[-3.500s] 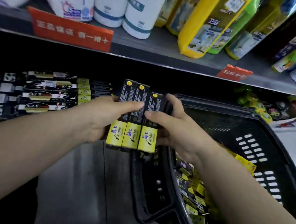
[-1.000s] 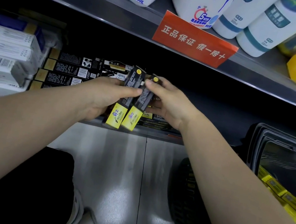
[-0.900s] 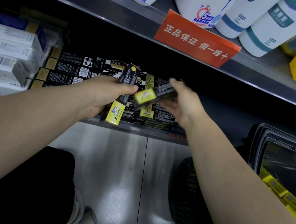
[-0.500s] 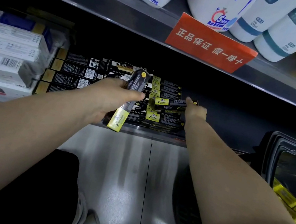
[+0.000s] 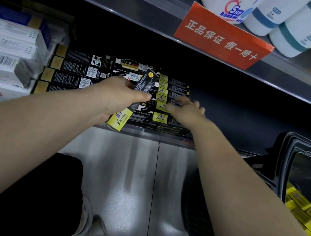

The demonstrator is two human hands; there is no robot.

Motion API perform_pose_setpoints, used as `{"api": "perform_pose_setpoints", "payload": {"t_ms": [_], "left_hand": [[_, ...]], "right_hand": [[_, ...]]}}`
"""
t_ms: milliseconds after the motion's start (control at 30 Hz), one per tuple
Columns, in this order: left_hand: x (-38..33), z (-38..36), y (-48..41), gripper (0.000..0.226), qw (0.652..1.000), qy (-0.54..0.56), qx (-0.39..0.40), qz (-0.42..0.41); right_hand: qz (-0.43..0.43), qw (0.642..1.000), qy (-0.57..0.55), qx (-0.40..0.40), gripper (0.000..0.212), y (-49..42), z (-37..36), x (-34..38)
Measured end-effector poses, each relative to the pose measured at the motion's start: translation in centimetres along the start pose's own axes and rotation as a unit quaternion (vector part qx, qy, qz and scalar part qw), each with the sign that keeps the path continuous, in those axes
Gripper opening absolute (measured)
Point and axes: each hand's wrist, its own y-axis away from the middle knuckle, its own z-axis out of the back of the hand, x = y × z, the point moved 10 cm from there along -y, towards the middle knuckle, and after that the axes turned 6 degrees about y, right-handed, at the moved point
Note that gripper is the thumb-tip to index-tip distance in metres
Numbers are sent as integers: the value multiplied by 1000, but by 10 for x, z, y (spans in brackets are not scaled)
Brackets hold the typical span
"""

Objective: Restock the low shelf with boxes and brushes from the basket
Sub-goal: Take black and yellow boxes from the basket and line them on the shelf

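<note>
Lying crosswise on the dark low metal shelf (image 5: 148, 134), the stack of black-and-yellow cardboard boxes (image 5: 160, 117) sits under the right hand (image 5: 187, 111), fingers flat and relaxed, while the left hand (image 5: 116, 96), just left, grips one slim matching box (image 5: 145, 82) angled lengthwise toward it.

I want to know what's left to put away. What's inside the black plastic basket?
Yellow-and-black cardboard boxes lie inside the black plastic basket. The right forearm and picture edge hide the rest; no brushes show.
</note>
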Motion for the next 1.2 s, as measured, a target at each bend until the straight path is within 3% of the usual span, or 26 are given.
{"api": "perform_pose_setpoints", "payload": {"t_ms": [67,133,333,467,733,833,900,1067,1200], "left_hand": [[-1,0,1,68,1000,-3,-2,-2],[-2,-2,3,66,1000,-5,4,-3],[-6,-3,9,51,1000,0,7,-10],[-6,-4,10,29,1000,0,17,-9],[-2,-6,10,21,1000,-2,25,3],[-4,-4,10,21,1000,-10,24,-9],[-3,-6,10,24,999,-24,33,-10],[-2,-14,14,60,996,-50,67,-5],[-11,-18,13,55,992,-93,73,-53]], "right_hand": [[41,991,108,72,77,6,-12,12],[52,984,153,75,80,8,-17,15],[66,993,94,18,70,6,-21,14],[79,994,75,10,70,9,-18,13],[125,990,-67,16,81,22,-5,29],[190,968,-162,5,89,41,16,52],[270,951,-151,19,96,62,22,76],[350,930,-89,-66,71,89,47,90],[371,928,-28,-30,44,89,44,90]]}}
